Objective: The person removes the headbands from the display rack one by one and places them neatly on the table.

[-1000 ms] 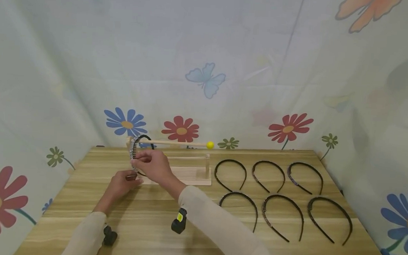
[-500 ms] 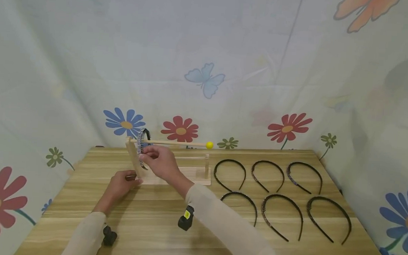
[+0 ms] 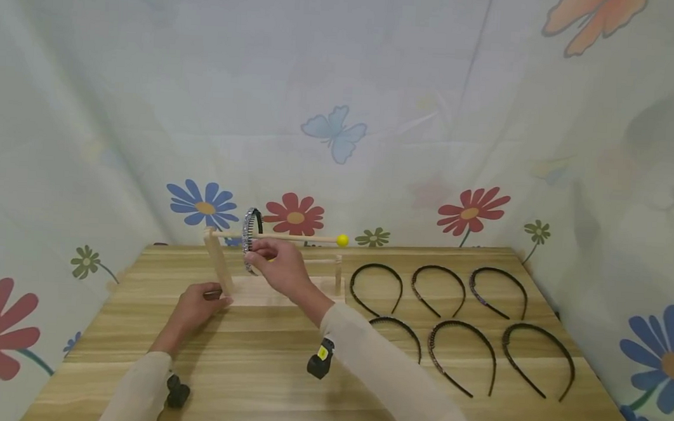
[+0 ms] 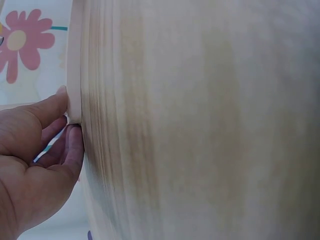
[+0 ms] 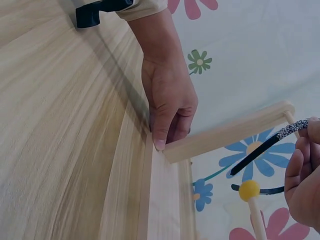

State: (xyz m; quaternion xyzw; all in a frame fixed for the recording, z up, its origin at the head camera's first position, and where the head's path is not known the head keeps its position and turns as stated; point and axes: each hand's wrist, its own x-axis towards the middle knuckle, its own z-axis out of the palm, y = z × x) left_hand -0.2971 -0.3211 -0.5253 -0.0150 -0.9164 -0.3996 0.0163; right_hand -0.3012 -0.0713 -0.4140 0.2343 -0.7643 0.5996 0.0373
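Observation:
My right hand pinches a black toothed headband covered with silvery stones. The band stands upright around the upper rod of a wooden rack, partway along it. A yellow ball caps the rod's right end. In the right wrist view, the headband's bare black end points down near the ball. Low at the rack's left end, my left hand grips the corner of the base. From the left wrist, thumb and fingers show at the end of the base strip.
Two rows of dark headbands lie on the wood-grain table to the right, among them a headband nearest the rack. My right sleeve partly covers another headband. A flowered cloth hangs behind the table.
My right hand has carried the silvery headband rightward along the upper rod, away from the rack's left upright, and slightly higher. My left hand stays at the base corner.

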